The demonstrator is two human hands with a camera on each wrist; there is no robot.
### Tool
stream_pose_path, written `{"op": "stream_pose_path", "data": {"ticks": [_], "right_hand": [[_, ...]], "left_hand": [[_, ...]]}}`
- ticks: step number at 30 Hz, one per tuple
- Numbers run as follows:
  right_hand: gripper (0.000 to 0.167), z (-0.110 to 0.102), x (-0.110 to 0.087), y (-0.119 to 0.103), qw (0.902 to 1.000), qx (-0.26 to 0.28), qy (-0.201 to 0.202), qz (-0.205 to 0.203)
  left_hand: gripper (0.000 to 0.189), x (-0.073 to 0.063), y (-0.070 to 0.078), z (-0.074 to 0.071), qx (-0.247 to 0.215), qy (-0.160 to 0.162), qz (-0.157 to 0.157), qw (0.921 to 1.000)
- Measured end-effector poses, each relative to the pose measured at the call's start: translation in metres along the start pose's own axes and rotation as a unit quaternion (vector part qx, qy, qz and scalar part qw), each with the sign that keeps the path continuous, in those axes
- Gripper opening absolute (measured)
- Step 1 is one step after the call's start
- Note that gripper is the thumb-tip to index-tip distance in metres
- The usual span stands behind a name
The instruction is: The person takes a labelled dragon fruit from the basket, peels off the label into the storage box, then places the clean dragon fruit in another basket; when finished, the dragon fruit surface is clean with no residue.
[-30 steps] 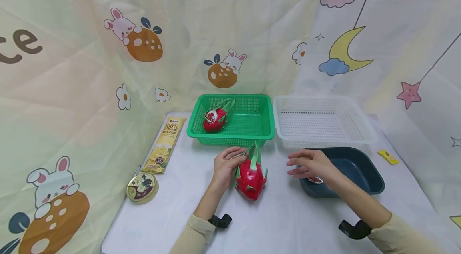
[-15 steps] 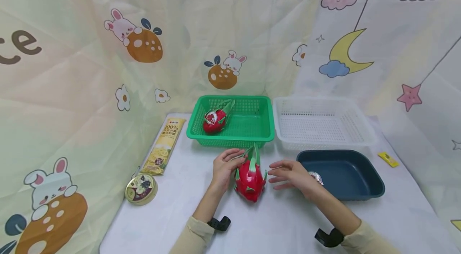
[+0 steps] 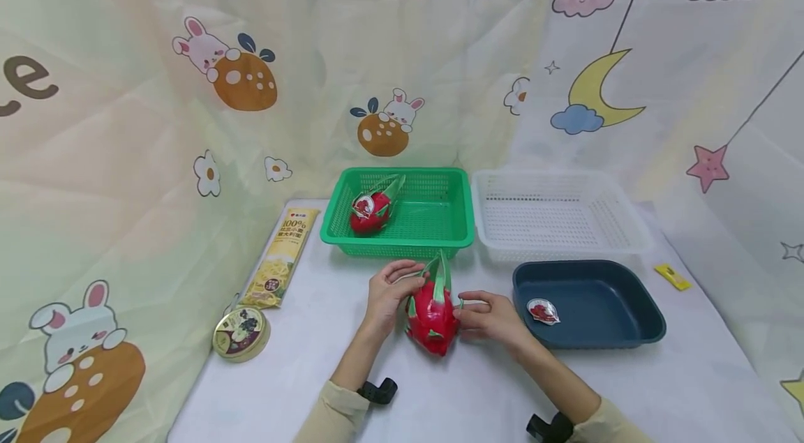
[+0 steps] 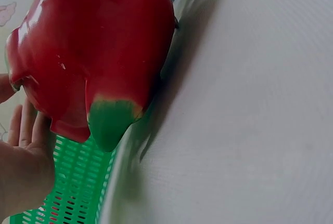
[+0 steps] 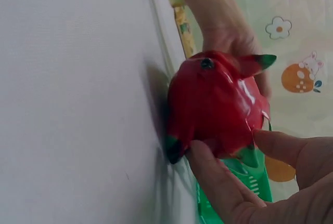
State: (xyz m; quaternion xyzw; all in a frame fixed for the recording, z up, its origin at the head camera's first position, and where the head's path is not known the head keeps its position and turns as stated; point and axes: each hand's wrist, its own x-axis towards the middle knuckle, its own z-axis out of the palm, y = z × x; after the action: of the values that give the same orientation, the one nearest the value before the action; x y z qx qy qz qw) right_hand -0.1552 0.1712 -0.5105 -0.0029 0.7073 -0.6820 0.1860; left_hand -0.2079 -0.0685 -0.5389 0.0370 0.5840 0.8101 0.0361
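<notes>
dragon fruit (image 3: 433, 321) | right hand (image 3: 493, 317): pinching it | left hand (image 3: 386, 296): angled alongside, grip unclear

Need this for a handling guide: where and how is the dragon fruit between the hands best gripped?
Probably grip the dragon fruit by its red body, left hand and right hand from opposite sides: rounded flanks face them, while the long leaves, toward the green basket, look thin.

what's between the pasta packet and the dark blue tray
The head view shows the left hand, then a dragon fruit, then the right hand between the pasta packet and the dark blue tray.
</notes>
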Motion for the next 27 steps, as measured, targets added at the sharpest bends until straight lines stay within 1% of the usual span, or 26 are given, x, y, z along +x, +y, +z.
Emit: {"op": "stream_pose_path", "data": {"ticks": [3,7,9,11,15,17,19,24,27], "right_hand": [[0.059,0.002,0.000,0.002,0.9999,0.011,0.006,-0.008],[0.061,0.004,0.000,0.003,0.9999,0.010,0.012,-0.004],[0.061,0.004,0.000,0.003,0.9997,0.009,0.022,-0.001],[0.060,0.005,0.001,0.003,0.9992,0.013,0.038,-0.001],[0.054,0.008,0.002,0.002,0.9957,0.035,0.085,-0.007],[0.052,0.010,0.001,0.002,0.9933,0.043,0.107,-0.008],[0.049,0.012,0.001,0.002,0.9916,0.049,0.120,-0.007],[0.047,0.013,0.002,-0.001,0.9900,0.050,0.132,-0.005],[0.048,0.008,0.001,-0.001,0.9897,0.047,0.135,-0.004]], "left_hand": [[0.041,0.000,0.000,-0.002,0.007,-0.001,0.008,0.9999],[0.041,-0.001,0.000,-0.004,0.023,-0.007,0.013,0.9996],[0.041,0.000,0.000,-0.004,0.032,-0.014,0.013,0.9993],[0.042,0.001,0.000,-0.004,0.038,-0.022,0.012,0.9989],[0.043,0.002,0.003,-0.002,0.055,-0.037,0.007,0.9978],[0.041,0.001,0.004,0.000,0.063,-0.043,0.003,0.9971],[0.038,0.000,0.006,-0.001,0.072,-0.047,0.001,0.9963],[0.033,-0.002,0.015,-0.005,0.068,-0.067,-0.008,0.9954],[0.035,0.000,0.019,-0.003,0.058,-0.083,-0.006,0.9948]]}}
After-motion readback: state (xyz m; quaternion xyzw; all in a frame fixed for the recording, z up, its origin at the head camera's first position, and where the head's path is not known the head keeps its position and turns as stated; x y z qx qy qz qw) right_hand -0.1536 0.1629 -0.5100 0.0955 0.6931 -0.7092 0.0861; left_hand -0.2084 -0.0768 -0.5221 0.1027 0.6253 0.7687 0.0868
